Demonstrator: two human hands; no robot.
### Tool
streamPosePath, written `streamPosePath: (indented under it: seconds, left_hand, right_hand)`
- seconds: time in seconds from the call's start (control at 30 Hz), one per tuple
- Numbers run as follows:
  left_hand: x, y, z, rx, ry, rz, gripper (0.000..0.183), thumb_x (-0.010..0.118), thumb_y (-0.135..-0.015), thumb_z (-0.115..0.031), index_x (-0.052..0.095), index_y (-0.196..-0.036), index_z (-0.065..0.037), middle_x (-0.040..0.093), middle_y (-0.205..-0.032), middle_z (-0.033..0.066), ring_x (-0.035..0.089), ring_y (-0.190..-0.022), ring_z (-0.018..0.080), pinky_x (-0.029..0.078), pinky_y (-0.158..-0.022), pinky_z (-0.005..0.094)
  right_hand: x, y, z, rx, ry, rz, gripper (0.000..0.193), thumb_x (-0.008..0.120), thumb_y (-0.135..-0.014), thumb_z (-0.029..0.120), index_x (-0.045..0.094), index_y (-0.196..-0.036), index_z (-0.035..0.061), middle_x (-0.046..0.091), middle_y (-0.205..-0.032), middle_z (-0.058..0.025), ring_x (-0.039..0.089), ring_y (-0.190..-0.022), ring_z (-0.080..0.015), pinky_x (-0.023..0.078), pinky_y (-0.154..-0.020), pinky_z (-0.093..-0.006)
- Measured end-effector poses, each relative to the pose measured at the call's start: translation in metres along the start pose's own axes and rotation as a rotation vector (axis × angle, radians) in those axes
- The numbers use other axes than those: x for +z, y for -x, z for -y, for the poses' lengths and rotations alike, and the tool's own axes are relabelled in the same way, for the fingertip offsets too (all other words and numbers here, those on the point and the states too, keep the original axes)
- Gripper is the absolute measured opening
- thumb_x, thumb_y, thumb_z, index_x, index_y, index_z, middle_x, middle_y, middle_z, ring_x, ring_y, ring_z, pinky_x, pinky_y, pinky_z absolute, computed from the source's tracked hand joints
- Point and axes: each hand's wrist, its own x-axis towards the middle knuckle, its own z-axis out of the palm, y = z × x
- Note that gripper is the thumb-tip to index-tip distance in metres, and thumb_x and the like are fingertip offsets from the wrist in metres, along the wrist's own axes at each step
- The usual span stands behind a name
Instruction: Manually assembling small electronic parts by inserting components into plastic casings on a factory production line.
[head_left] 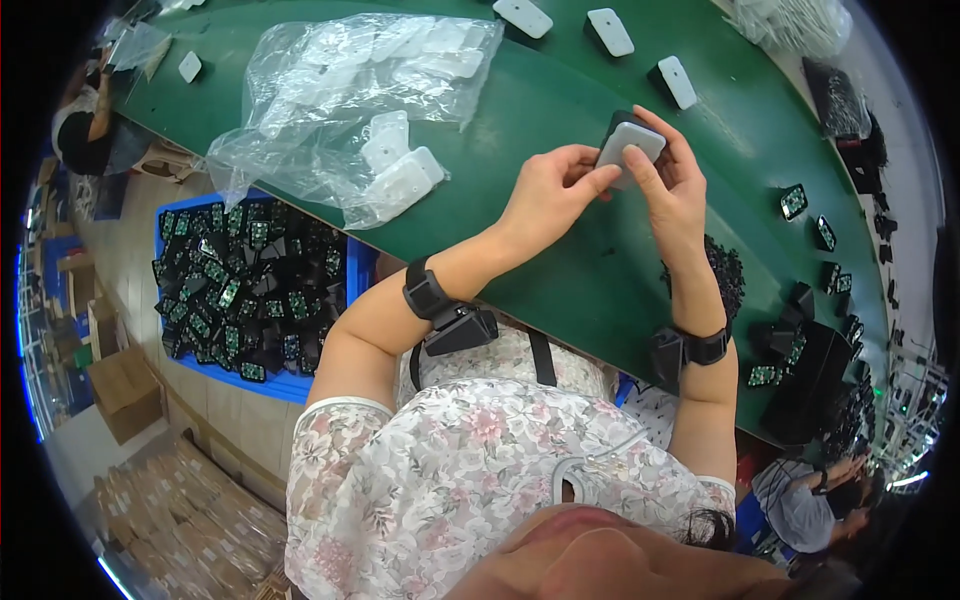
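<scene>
Above the green table, both my hands hold a small black box with a pale grey-white cover plate (640,138). My left hand (550,195) grips its lower left edge between thumb and fingers. Pressed on the face of the plate is the thumb of my right hand (675,185), whose fingers wrap behind the far edge. Left of my hands lie loose white cover plates (408,185), partly under clear plastic. A clear plastic bag (470,45) beyond them holds several more plates. Similar white-topped black boxes (610,32) rest on the table further away.
Below the table's left edge stands a blue crate (356,275) full of black housings with green circuit boards. Small black parts (727,275) are heaped by my right wrist. A black box (808,385) and several circuit-board housings (793,202) sit at the right. Other people work at both sides.
</scene>
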Motion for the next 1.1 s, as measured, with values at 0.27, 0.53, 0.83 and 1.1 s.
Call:
streamPosePath:
  seconds: [0.27,0.53,0.83,1.1]
  left_hand:
    - [-0.076,0.04,-0.032,0.608,-0.912,-0.306,0.016,0.063,-0.083,-0.008,0.064,-0.099,-0.004,0.066,-0.088,0.0127,0.063,-0.079,0.0302,0.049,-0.071,0.0372]
    - [-0.174,0.043,-0.032,0.174,-1.45,-0.39,0.029,0.069,-0.08,-0.019,0.06,-0.105,-0.007,0.06,-0.091,0.0102,0.055,-0.089,0.0298,0.045,-0.077,0.0393]
    - [-0.192,0.042,-0.031,0.276,-1.339,-0.318,0.022,0.07,-0.079,-0.01,0.063,-0.097,0.0,0.059,-0.082,0.0074,0.053,-0.074,0.0177,0.045,-0.07,0.031]
    - [-0.172,0.048,-0.055,0.195,-1.267,-0.288,0.017,0.07,-0.08,-0.008,0.061,-0.092,0.0,0.055,-0.08,0.0069,0.048,-0.075,0.0202,0.041,-0.072,0.0324]
  right_hand:
    - [-0.089,-0.025,-0.015,-0.153,0.265,-0.136,0.042,0.064,-0.088,0.007,0.047,-0.126,0.0001,0.06,-0.112,-0.0095,0.058,-0.102,-0.0157,0.046,-0.087,-0.0287]
    - [-0.202,-0.068,-0.042,0.055,0.582,-0.074,0.035,0.068,-0.084,0.017,0.062,-0.117,0.0045,0.064,-0.109,-0.0065,0.058,-0.101,-0.0146,0.045,-0.09,-0.0271]
    - [-0.24,-0.093,-0.051,0.21,0.549,-0.062,0.031,0.071,-0.082,0.027,0.067,-0.105,0.0063,0.066,-0.102,-0.0044,0.059,-0.093,-0.0142,0.044,-0.085,-0.0263]
    - [-0.264,-0.064,-0.038,-0.043,0.621,-0.302,0.029,0.068,-0.082,0.023,0.065,-0.098,-0.0015,0.067,-0.085,-0.0132,0.063,-0.081,-0.0192,0.05,-0.075,-0.0311]
